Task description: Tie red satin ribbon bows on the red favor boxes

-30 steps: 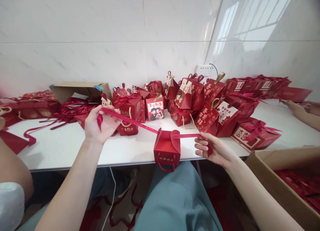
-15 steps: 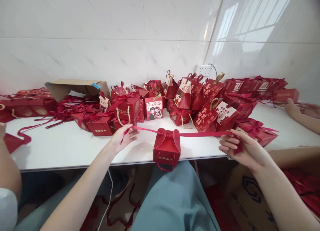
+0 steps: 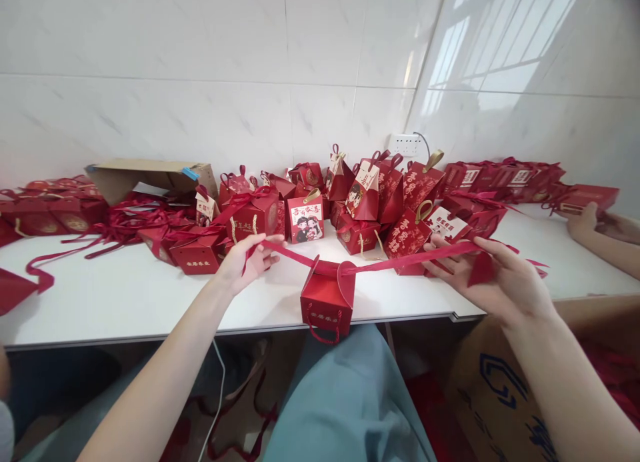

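A small red gift box with a cord handle stands at the front edge of the white table, over my lap. A red ribbon runs through its top flaps and out to both sides. My left hand pinches the ribbon's left end, fingers closed. My right hand grips the right end, raised slightly above the table. The ribbon is stretched taut between both hands, dipping at the box.
Many finished red gift boxes crowd the back of the table. Loose ribbons and a cardboard box lie at the left. A brown carton stands at my right. Another person's hands work at far right.
My left hand dropped and moved right toward the box; my right hand pulled the ribbon farther right, then lifted it. The ribbon slid through the flaps and now sags at the box.
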The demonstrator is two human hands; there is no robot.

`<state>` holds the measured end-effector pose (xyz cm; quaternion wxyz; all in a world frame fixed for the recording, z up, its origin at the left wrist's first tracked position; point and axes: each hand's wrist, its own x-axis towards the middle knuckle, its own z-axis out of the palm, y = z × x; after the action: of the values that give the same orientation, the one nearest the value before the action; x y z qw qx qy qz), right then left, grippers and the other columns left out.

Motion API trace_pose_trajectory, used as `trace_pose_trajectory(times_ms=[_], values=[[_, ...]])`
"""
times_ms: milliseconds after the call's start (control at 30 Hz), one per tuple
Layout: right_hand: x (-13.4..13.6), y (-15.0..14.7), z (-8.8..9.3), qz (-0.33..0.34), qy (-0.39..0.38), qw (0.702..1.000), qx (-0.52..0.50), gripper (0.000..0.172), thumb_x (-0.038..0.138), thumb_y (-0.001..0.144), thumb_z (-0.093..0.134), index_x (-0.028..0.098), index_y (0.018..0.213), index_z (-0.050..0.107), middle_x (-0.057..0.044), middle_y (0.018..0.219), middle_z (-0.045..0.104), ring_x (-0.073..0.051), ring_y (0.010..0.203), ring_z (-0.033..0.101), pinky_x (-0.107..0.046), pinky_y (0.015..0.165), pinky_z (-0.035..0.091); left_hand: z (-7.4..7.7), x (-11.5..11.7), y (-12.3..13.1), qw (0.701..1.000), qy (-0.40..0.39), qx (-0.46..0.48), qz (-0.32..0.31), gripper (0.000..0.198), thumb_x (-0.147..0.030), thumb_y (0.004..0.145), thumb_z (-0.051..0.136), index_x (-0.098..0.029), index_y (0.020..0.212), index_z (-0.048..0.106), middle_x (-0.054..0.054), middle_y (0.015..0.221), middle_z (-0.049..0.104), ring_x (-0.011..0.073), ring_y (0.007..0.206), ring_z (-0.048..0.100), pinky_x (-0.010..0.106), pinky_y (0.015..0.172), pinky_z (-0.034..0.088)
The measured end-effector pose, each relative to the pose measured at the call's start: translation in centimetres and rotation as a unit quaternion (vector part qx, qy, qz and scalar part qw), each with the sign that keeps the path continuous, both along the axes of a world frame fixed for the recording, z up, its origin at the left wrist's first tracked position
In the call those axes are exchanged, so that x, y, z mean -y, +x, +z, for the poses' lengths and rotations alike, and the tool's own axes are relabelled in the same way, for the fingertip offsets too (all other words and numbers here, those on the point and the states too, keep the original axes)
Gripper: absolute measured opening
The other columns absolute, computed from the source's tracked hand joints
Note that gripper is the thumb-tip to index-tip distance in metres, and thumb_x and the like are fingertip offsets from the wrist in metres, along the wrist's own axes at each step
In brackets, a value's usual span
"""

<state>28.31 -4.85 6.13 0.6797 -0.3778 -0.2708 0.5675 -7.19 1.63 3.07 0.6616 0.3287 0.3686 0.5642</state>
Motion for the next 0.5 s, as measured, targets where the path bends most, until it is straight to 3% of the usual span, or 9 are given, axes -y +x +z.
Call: trace_pose_trajectory(times_ms=[100,167,333,500], values=[[-1.1,-2.5,0.7,0.064,-0.004,0.998,-0.021,0.007,0.022,0.066,0.058,0.022,0.059,0.060,-0.004,0.070,0.069,-0.020,0.071,0.065,-0.038,0.074,0.055,2.6,0.2,0.7,0.998,0.042,0.052,0.013,0.025,-0.019,0.073,0.055,-0.014,0.048,0.055,0.006,0.071,0.069,0.0176,0.074,0.065,0.027,0.067,0.053],[-1.9,-4.4,1.0,0.110,0.034,0.993,-0.034,0.012,0.026,0.065,0.059,0.022,0.054,0.060,-0.002,0.063,0.067,-0.019,0.069,0.065,-0.039,0.079,0.053,4.2,0.4,1.3,0.994,0.085,0.075,0.005,0.030,-0.018,0.073,0.056,-0.014,0.044,0.049,0.003,0.063,0.064,0.0156,0.069,0.064,0.026,0.066,0.052],[-3.5,-8.5,1.7,0.216,0.113,0.969,-0.032,0.020,0.035,0.061,0.057,0.019,0.060,0.069,-0.008,0.068,0.070,-0.025,0.073,0.065,-0.044,0.079,0.052,6.9,0.9,2.9,0.973,0.195,0.095,-0.073,0.030,-0.020,0.075,0.057,-0.014,0.046,0.050,-0.002,0.053,0.052,0.0122,0.058,0.058,0.028,0.067,0.052],[-4.2,-11.1,2.2,0.167,0.175,0.970,0.013,0.014,0.030,0.058,0.073,0.019,0.066,0.070,-0.001,0.063,0.067,-0.017,0.062,0.063,-0.034,0.069,0.053,8.0,0.9,3.9,0.961,0.231,0.076,-0.133,0.034,-0.039,0.078,0.055,-0.011,0.060,0.064,0.005,0.066,0.060,0.0142,0.063,0.058,0.028,0.063,0.051]])
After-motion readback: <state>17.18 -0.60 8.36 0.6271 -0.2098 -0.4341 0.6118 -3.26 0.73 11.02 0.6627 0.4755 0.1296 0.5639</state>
